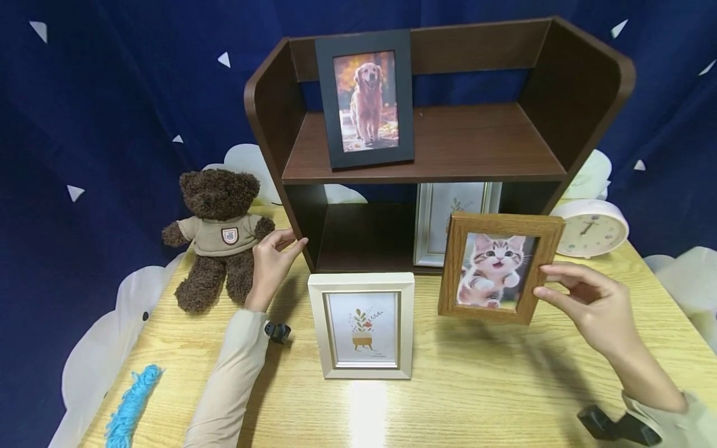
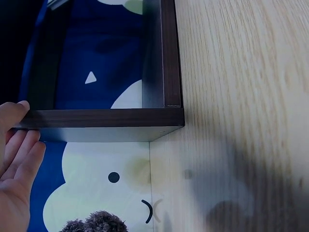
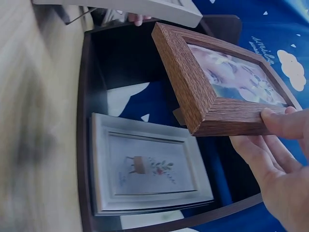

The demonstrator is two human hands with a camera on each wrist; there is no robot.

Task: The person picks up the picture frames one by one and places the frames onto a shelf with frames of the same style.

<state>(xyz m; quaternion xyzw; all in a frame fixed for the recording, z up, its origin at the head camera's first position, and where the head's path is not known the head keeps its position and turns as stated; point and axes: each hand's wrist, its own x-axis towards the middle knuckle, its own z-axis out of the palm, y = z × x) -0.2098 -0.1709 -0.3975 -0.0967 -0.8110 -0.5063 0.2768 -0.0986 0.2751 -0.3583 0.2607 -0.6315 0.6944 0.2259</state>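
My right hand (image 1: 602,308) pinches the right edge of a brown wooden picture frame (image 1: 450,267) with a kitten photo, raised in front of the shelf's lower right part. With thumb and fingers, my left hand (image 1: 274,261) grips the left side panel of the dark brown shelf (image 1: 476,140). A white picture frame (image 1: 361,371) with a plant print stands on the table before the shelf. Behind the kitten frame, another pale frame (image 3: 149,200) leans in the lower compartment, partly hidden. On the upper level sits a black frame (image 1: 403,99) with a dog photo, slightly tilted.
A brown teddy bear (image 1: 218,236) sits left of the shelf, close to my left hand. Blue yarn (image 1: 133,407) lies at the table's front left. To the shelf's right stands a white round clock (image 1: 599,227). A blue curtain (image 1: 112,124) hangs behind.
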